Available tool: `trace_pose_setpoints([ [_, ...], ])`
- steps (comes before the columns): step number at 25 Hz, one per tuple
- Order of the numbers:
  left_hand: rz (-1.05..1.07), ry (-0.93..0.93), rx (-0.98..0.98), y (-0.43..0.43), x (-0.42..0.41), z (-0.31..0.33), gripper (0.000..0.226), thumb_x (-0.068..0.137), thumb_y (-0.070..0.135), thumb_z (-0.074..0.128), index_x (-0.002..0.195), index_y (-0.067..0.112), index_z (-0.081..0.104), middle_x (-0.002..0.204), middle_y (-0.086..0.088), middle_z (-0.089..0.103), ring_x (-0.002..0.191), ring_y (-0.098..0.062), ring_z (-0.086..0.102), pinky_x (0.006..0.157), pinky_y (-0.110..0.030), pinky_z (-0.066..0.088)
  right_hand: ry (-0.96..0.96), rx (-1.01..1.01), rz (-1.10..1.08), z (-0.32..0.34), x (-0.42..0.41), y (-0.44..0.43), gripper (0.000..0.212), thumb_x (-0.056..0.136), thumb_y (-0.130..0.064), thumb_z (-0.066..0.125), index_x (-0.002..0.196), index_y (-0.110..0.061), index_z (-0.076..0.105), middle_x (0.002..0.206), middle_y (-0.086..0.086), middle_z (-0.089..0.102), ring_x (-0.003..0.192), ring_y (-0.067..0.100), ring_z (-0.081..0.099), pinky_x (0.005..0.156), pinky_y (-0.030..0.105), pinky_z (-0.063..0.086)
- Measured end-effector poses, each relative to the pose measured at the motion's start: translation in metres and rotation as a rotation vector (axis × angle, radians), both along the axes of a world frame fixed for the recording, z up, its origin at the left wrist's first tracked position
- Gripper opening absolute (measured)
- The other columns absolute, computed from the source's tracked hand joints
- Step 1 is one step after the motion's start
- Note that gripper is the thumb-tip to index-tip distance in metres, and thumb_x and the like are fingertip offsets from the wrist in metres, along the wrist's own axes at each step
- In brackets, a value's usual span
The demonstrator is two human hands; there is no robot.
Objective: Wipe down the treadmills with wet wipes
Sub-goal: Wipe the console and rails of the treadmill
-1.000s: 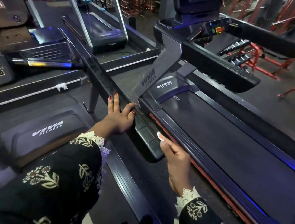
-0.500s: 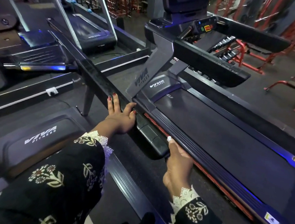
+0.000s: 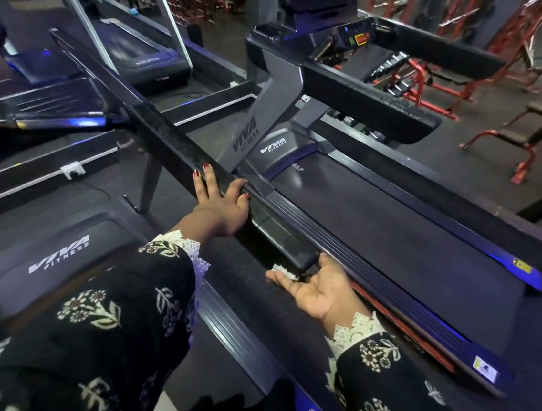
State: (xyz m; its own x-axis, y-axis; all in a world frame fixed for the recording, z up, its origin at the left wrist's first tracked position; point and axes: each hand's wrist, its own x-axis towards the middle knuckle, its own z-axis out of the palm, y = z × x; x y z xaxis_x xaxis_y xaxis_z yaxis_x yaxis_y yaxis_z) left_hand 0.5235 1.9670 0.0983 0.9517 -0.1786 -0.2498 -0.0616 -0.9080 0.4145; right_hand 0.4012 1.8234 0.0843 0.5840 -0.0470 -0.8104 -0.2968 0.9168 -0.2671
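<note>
The wet wipe (image 3: 282, 270) shows as a white scrap under the end of the black handrail (image 3: 169, 141), beside the thumb of the right hand (image 3: 315, 290). That hand lies palm up with its fingers tucked beneath the rail, so I cannot tell its grip. The left hand (image 3: 220, 206) rests on the rail, fingers spread straight and thumb over the edge. Just beyond is a treadmill (image 3: 394, 239) with "VIVA FITNESS" on its grey upright (image 3: 245, 135) and its motor cover (image 3: 273, 145). The near cover (image 3: 59, 254) bears the same words. A yellow label (image 3: 522, 267) and a white sticker (image 3: 484, 368) are too small to read.
</note>
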Motion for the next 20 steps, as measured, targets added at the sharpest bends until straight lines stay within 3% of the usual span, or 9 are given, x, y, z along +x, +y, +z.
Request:
trace_pose_setpoints([
  [2,-0.004,-0.003,0.003,0.000,-0.001,0.001,0.049,0.102,0.039,0.023,0.150,0.037,0.016,0.152,-0.021,-0.032,0.138,-0.040,-0.032,0.114,-0.049,-0.015,-0.014,-0.098,-0.036,0.001,-0.006,0.002,0.043,0.105,-0.024,0.031,0.135,0.006,0.038,0.138,0.031,0.042,0.119,0.053,0.047,0.093,0.049,0.046],
  [4,-0.010,-0.003,0.009,0.001,-0.004,0.002,0.050,0.102,0.039,0.022,0.151,0.037,0.014,0.152,-0.020,-0.032,0.138,-0.040,-0.032,0.114,-0.051,-0.013,-0.012,-0.336,-0.085,-0.004,-0.013,0.008,0.023,0.101,-0.009,0.041,0.116,0.006,0.052,0.115,0.025,0.060,0.084,0.036,0.068,0.068,0.040,0.055],
  [6,-0.019,0.005,0.013,0.002,-0.005,0.003,0.050,0.101,0.040,0.022,0.151,0.037,0.013,0.152,-0.019,-0.033,0.139,-0.040,-0.032,0.114,-0.053,-0.010,-0.035,-0.686,-0.181,-0.008,-0.022,0.014,0.012,0.095,-0.005,0.055,0.100,-0.003,0.066,0.089,0.009,0.072,0.055,0.011,0.064,0.058,0.026,0.053],
  [8,-0.032,0.001,0.021,0.002,-0.005,0.003,0.051,0.101,0.040,0.021,0.152,0.036,0.012,0.152,-0.020,-0.033,0.139,-0.040,-0.032,0.115,-0.053,-0.010,-0.098,-1.171,-0.216,-0.010,-0.028,0.019,0.013,0.089,-0.014,0.066,0.100,-0.016,0.074,0.094,-0.001,0.072,0.065,0.000,0.064,0.063,0.014,0.051],
  [10,-0.037,0.000,0.026,0.003,-0.005,0.004,0.052,0.101,0.041,0.021,0.152,0.035,0.011,0.152,-0.021,-0.033,0.138,-0.041,-0.032,0.115,-0.054,-0.011,-0.193,-1.715,-0.118,-0.025,-0.033,0.026,0.022,0.087,-0.010,0.069,0.107,-0.015,0.072,0.104,0.001,0.072,0.085,0.010,0.070,0.079,0.017,0.054],
  [12,-0.044,-0.001,0.030,0.003,-0.005,0.003,0.052,0.101,0.041,0.020,0.152,0.035,0.010,0.152,-0.021,-0.033,0.138,-0.041,-0.032,0.115,-0.054,-0.010,-0.397,-2.050,-0.048,-0.051,-0.040,0.024,0.027,0.085,0.000,0.066,0.110,-0.009,0.071,0.115,0.009,0.068,0.110,0.019,0.063,0.099,0.018,0.045],
  [15,-0.050,-0.003,0.023,0.003,-0.004,0.002,0.052,0.101,0.041,0.021,0.152,0.035,0.010,0.152,-0.020,-0.033,0.138,-0.041,-0.033,0.114,-0.055,-0.011,-0.730,-2.307,0.035,-0.069,-0.050,-0.002,0.025,0.087,-0.002,0.062,0.110,-0.005,0.071,0.122,0.010,0.065,0.120,0.019,0.058,0.106,0.024,0.041],
  [18,-0.045,-0.005,0.017,0.003,-0.002,0.001,0.052,0.101,0.042,0.021,0.152,0.036,0.011,0.152,-0.019,-0.033,0.138,-0.041,-0.033,0.114,-0.055,-0.010,-0.655,-2.233,0.064,-0.058,-0.041,-0.005,0.023,0.090,-0.010,0.058,0.108,-0.006,0.071,0.119,0.008,0.066,0.117,0.016,0.059,0.105,0.023,0.042],
  [20,-0.043,-0.001,0.009,0.003,-0.002,-0.001,0.052,0.101,0.042,0.021,0.151,0.037,0.011,0.152,-0.018,-0.033,0.138,-0.040,-0.033,0.114,-0.055,-0.009,-0.672,-2.316,0.133,-0.053,-0.031,0.003,0.021,0.089,-0.013,0.060,0.105,-0.008,0.072,0.118,0.008,0.067,0.116,0.018,0.060,0.106,0.026,0.041],
])
